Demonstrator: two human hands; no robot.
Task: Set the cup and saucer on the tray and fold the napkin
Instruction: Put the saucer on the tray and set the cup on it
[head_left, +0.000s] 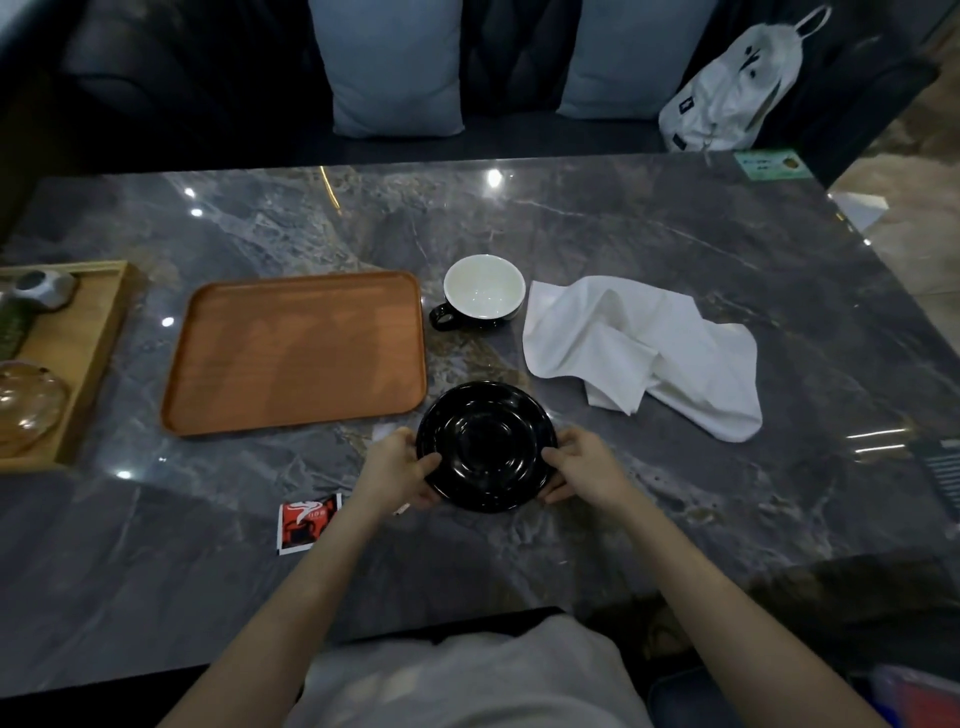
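Left hand (400, 470) | right hand (584, 467) | hide saucer (485, 447) rim edges

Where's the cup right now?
In the head view the cup stands upright on the table, just off the far right corner of the brown tray, handle toward the tray, with the crumpled white napkin on its right.
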